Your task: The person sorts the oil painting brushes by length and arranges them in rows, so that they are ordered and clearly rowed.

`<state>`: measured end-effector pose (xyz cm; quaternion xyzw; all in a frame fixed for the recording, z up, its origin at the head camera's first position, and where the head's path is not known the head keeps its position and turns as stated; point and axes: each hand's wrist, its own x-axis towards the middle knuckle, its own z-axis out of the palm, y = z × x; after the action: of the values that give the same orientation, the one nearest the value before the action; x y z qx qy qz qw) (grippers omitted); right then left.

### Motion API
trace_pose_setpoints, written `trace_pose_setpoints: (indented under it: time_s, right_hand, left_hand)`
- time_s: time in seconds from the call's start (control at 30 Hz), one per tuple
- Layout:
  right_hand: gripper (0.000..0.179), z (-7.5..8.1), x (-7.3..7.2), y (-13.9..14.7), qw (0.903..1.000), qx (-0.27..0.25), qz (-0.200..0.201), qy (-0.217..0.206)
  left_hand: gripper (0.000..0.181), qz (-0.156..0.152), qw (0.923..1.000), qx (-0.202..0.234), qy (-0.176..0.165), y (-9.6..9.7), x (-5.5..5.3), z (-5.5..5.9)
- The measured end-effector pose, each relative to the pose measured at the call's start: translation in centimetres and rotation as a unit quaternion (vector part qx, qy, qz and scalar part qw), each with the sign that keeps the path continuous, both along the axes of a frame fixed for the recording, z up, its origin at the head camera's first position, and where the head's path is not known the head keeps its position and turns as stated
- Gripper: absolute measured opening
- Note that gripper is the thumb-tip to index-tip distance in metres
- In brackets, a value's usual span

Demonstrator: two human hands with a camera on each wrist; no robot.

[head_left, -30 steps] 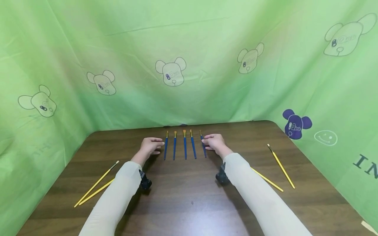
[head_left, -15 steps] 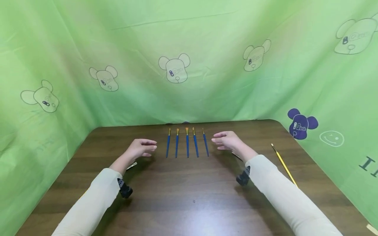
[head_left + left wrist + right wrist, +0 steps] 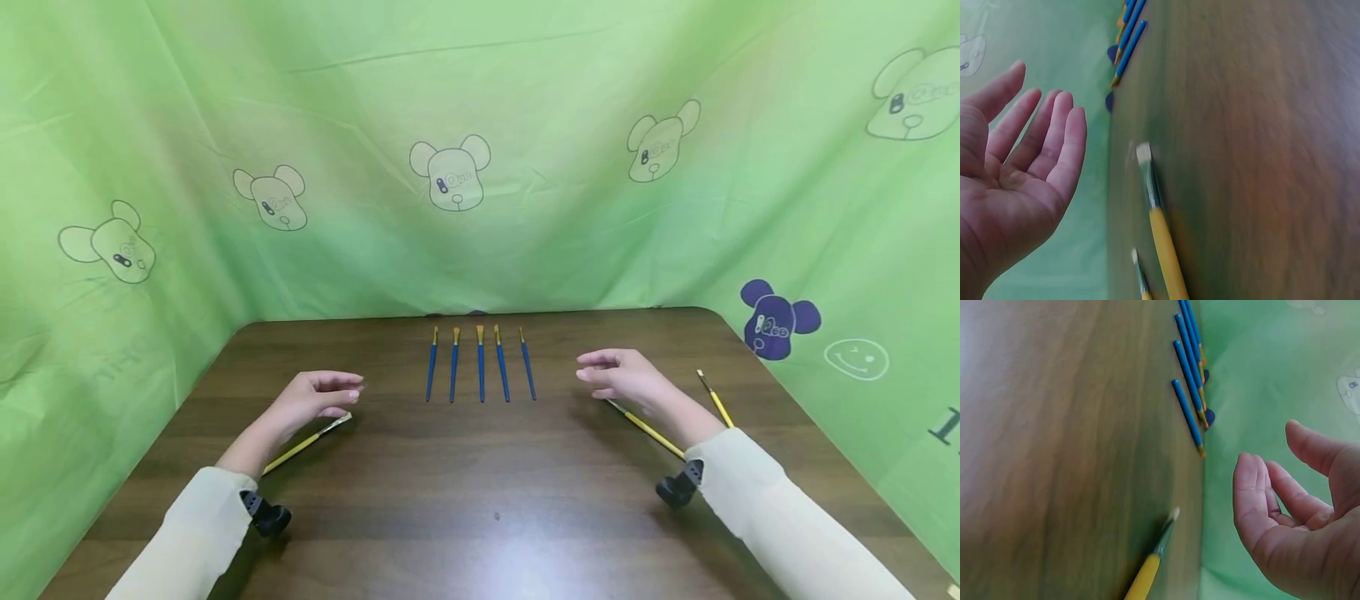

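Observation:
Several blue-handled paintbrushes (image 3: 482, 371) lie in an upright row at the far middle of the table, bristles away from me. My left hand (image 3: 303, 404), fingers loosely extended and holding nothing, hovers near a yellow-handled paintbrush (image 3: 300, 447) on the left; in the left wrist view that paintbrush (image 3: 1163, 240) has a pale flat tip, with a second yellow paintbrush (image 3: 1142, 281) beside it. My right hand (image 3: 626, 379), also relaxed and holding nothing, is over the right side, by a yellow paintbrush (image 3: 648, 431) partly covered by the wrist. Beyond the forearm shows another yellow paintbrush (image 3: 717, 402).
A brown wooden table (image 3: 450, 517) fills the lower view. Green printed cloth (image 3: 540, 242) hangs along its back and both sides. Black wrist cameras (image 3: 678, 486) sit on both cuffs of the pale sleeves.
Both hands have drawn apart from the blue paintbrush row, left hand leftward and right hand rightward, toward the yellow paintbrushes. The right fingers have left the rightmost blue paintbrush. The row stays lined up.

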<state>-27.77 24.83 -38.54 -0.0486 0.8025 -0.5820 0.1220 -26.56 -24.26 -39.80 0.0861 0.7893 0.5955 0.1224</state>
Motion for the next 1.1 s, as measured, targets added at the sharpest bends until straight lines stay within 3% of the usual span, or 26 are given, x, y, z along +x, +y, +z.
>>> trace_pose_setpoints:
  time_s: [0.23,0.53,1.1]
  right_hand:
    - [0.057,-0.1,1.7,2.4,0.9999,0.005,-0.001,0.015]
    - [0.059,-0.3,3.2,4.9,0.9995,-0.001,-0.002,0.033]
    - [0.056,-1.4,5.5,7.9,0.9985,0.029,-0.003,0.046]
  left_hand:
    - [0.05,-0.002,0.9993,-0.017,0.032,-2.3,2.2,0.0]
    - [0.049,0.003,0.9972,-0.02,0.072,-5.1,4.0,-1.0]
    - [0.04,0.006,0.994,-0.03,0.105,-6.7,5.2,-2.8]
